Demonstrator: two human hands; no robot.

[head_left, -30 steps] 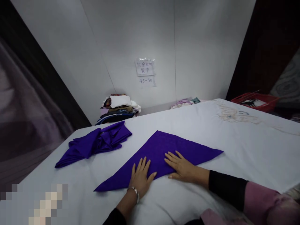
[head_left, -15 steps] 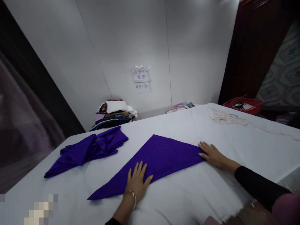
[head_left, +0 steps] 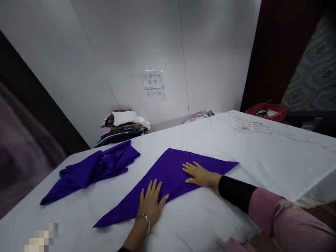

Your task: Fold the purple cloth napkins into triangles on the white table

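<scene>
A purple cloth napkin (head_left: 168,171), folded into a triangle, lies flat on the white tablecloth (head_left: 204,140). My left hand (head_left: 151,202), with a bracelet at the wrist, rests flat on its lower left part, fingers spread. On the right half of the napkin lies my right hand (head_left: 198,174), palm down and fingers apart. Neither hand grips the fabric. To the left sits a loose heap of purple cloths (head_left: 91,171), apart from both hands.
A stack of folded clothes (head_left: 123,124) stands behind the table by the wall. More fabric (head_left: 196,117) lies at the back, and a red basket (head_left: 267,111) sits beyond the table's far right. Paper signs (head_left: 153,84) hang on the wall.
My right hand has slid left from the napkin's right corner toward its middle, uncovering that corner. My left hand stays at about the same place on the cloth. The view has shifted slightly.
</scene>
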